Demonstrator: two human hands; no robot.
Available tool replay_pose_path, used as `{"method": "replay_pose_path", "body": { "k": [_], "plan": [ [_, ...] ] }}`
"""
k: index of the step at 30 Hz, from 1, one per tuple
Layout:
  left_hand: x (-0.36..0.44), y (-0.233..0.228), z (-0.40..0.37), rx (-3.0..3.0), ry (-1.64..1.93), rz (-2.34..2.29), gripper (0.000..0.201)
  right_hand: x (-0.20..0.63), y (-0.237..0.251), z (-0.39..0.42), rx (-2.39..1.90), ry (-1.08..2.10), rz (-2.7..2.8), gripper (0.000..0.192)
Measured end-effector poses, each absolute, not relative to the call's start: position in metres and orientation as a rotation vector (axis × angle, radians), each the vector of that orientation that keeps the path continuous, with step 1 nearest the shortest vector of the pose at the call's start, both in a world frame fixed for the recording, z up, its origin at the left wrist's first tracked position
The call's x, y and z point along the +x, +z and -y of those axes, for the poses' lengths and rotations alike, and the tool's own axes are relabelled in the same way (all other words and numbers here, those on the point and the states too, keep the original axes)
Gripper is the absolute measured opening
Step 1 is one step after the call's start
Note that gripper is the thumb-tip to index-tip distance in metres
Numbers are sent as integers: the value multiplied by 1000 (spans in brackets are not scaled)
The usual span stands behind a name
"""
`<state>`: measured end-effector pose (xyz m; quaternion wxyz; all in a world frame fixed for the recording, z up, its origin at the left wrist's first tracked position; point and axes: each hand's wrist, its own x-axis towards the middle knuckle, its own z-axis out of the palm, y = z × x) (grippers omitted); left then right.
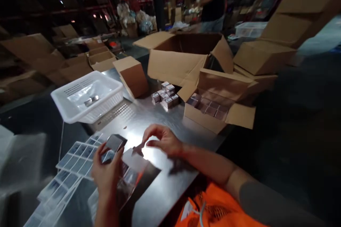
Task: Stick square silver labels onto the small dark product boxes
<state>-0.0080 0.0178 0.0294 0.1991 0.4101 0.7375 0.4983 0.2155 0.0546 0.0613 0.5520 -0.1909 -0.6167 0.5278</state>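
A small box (115,142) with a dark, shiny face sits in my left hand (106,173), low in the view and just above the steel bench (149,120). The left grip is clamped on it, fingers around its sides. My right hand (163,141) hovers just beside it, thumb and forefinger pinched together on what looks like a small sticker; motion blur keeps me from being sure.

Under and left of my hands lie label sheets (77,158). I count at least three, overlapping, each a grid of pale rectangles. A clear plastic sleeve (133,177) lies under my left wrist.

Further back on the bench stands one white plastic basket (87,97), a few small items inside. Beside it, one closed brown carton (131,76). A cluster of small silver boxes (165,95), about eight, stands loose. To their right, one open carton (215,108) holds more of the same in rows. One large open carton (186,55) stands behind. A person (213,0) stands far off among dim shelves.

My judgement on risks: the pinched sticker could fold on itself or land crooked, because the box is held in mid-air with nothing bracing it. The glossy box could slip from my fingers. The loose sheets could slide if my wrist drags over them.
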Motion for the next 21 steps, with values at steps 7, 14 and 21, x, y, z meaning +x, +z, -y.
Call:
{"method": "replay_pose_path", "body": {
  "k": [7,14,21],
  "plan": [
    [20,28,-6,1626,1406,-1850,52,230,55,-77,-619,1581,1189,43],
    [26,33,1,1912,1342,-1685,43,226,58,-62,-821,1672,1301,61],
    [26,35,2,2040,1303,-1593,48,228,57,-65,-887,1700,1344,65]
  ]
}}
